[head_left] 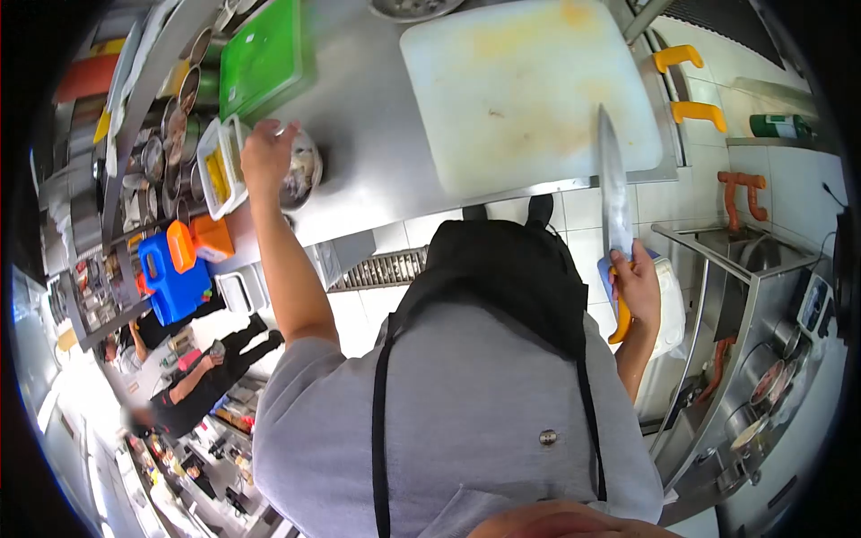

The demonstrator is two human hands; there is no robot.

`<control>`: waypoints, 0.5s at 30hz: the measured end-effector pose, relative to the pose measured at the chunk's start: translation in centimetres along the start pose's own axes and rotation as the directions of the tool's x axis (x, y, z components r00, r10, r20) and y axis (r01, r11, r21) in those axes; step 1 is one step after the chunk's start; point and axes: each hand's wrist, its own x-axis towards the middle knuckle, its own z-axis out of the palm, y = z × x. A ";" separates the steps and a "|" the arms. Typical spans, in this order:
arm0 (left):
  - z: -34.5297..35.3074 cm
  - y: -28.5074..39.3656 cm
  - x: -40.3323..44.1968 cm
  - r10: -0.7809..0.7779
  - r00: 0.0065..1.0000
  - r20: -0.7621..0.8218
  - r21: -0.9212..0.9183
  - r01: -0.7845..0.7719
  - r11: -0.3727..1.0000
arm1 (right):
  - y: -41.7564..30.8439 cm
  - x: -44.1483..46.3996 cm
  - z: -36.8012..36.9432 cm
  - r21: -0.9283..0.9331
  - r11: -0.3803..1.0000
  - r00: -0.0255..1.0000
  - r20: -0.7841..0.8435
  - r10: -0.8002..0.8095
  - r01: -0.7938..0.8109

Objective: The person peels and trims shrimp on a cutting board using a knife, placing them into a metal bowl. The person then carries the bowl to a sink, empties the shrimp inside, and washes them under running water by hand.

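While a knife (615,193) is gripped by its yellow handle in the right hand (639,285), with the fingers wrapped closed around it, the blade is pointed away from the body, toward the counter (368,134). Its tip is seen against the near right part of a white cutting board (529,99); whether contact is made cannot be told. Yellowish stains are noted on the board's far portion.

The left hand (266,160) is positioned beside a metal bowl (314,170), which is partly covered by it. Its fingers are bent and brought near together; whether anything is held cannot be determined. To the left of this hand, a white container (235,190) with yellow contents is observed, and beyond it a green lid (262,58) is laid flat.

At the counter's right edge, 2 yellow handles (698,112) are noted. Farther left, a blue jug (175,280) is seen, and 1 person (193,390) in dark clothing is observed in the background.
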 end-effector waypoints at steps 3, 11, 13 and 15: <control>2.4 5.5 4.9 0.210 0.974 -0.083 -0.250 -0.224 0.942 | -0.2 -0.3 0.1 -0.010 1.000 1.000 -0.018 0.016 -0.016; 20.0 20.0 23.9 0.449 0.882 0.144 0.064 -0.461 0.885 | 0.7 -3.4 0.8 -0.041 0.995 0.991 -0.107 0.083 -0.088; 22.1 20.7 25.6 0.415 0.896 0.160 0.170 -0.439 0.882 | 1.4 -4.8 1.4 -0.006 0.995 0.986 -0.131 0.101 -0.103; 22.6 20.9 25.1 0.386 0.915 0.115 -0.026 -0.385 0.922 | 2.3 -6.0 1.8 0.026 0.997 0.982 -0.174 0.071 -0.067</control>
